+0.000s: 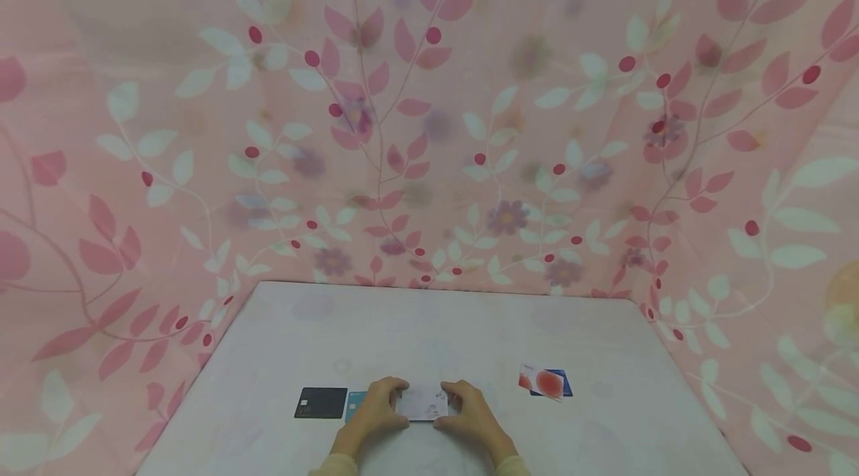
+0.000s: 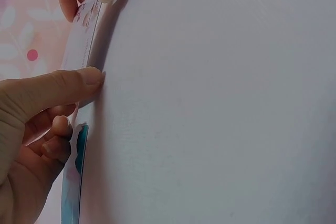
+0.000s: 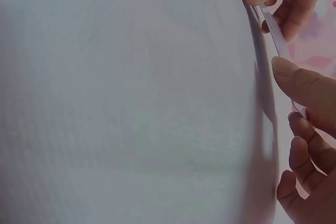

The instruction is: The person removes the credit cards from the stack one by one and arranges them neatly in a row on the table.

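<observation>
Both hands pinch a pale card with a small dark floral print (image 1: 423, 403), one at each short side, low over the white table. My left hand (image 1: 376, 410) grips the card's left end between thumb and fingers, and the right hand (image 1: 473, 416) holds the other end the same way. In the left wrist view the card (image 2: 81, 43) is seen nearly edge-on, with a shadow below it. The right wrist view shows the card's thin edge (image 3: 279, 39) between thumb and fingers. Just left of the left hand lies a teal card (image 1: 356, 403), partly covered by that hand.
A black card (image 1: 321, 403) with a chip lies left of the teal one. On the right, a white card with red circles (image 1: 546, 383) overlaps a blue card (image 1: 566, 383). Pink floral curtains (image 1: 429, 163) surround the white table (image 1: 429, 327) at the back and sides.
</observation>
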Demonstrator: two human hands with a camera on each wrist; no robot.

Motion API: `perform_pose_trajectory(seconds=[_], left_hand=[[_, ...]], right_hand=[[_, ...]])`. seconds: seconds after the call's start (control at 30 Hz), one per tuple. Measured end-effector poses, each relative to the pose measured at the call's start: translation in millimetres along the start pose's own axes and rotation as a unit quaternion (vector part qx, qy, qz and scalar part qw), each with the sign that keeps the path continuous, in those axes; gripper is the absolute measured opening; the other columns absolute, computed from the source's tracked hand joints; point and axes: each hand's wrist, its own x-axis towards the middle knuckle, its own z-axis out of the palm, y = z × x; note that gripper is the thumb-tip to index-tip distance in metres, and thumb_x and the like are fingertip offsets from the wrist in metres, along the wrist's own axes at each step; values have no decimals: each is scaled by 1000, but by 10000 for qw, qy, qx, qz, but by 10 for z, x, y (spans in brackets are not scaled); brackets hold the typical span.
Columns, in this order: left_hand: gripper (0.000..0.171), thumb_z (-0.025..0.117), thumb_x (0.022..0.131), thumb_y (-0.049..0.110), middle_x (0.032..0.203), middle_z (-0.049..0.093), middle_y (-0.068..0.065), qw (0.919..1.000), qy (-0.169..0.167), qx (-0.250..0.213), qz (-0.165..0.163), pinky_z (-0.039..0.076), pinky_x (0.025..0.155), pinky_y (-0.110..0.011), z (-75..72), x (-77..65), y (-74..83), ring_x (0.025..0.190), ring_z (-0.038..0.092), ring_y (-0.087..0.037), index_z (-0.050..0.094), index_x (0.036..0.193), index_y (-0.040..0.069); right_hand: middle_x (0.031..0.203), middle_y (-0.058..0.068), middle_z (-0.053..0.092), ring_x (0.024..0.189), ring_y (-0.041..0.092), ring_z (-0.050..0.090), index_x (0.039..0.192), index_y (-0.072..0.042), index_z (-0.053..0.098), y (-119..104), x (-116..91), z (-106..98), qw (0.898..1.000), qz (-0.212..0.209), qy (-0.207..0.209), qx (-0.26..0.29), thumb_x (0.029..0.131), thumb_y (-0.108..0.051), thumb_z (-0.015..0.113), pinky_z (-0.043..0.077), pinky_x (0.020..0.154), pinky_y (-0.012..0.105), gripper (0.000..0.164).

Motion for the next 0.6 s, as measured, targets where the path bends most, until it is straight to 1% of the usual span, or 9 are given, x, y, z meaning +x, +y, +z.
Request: perform_pose_trajectory(seconds=[0.13,0.27,0.4,0.53,0.6], left_hand=[[56,80,56,7,79,55,2,9999,31,27,103,37,54,-21,-14,-12,-13,61,40,-4,63,108,-4],[55,81,56,6,85,60,-2,9998,75,35,195,38,55,-21,-24,-17,-24,61,41,-3,63,107,-5],[55,82,56,5,91,62,-5,9995,146,49,270,39,58,-22,-23,-20,-30,62,41,-3,63,106,-6],[55,81,55,5,83,59,-2,9996,167,-21,222,38,54,-21,-17,-17,-19,59,41,-3,63,106,-5],[56,80,56,6,81,58,0,9998,132,-57,124,37,51,-21,-9,-11,-15,57,40,-3,63,108,-4]], right_hand=[[92,-3,56,79,7,47,118,3,60,4,10,20,9999,-118,35,-7,67,-20,83,44,71,25,61],[89,-3,55,78,6,46,118,5,60,0,14,31,9997,-222,80,27,66,-19,84,44,70,24,62],[88,-2,55,77,7,46,118,5,60,-13,19,31,9999,-117,42,100,66,-19,84,44,69,24,62],[91,0,58,79,7,47,119,5,59,-13,11,19,9999,-61,53,79,67,-20,83,45,71,24,62],[92,0,59,79,8,48,118,5,59,-7,4,11,9999,-89,92,33,67,-21,83,45,71,25,62]])
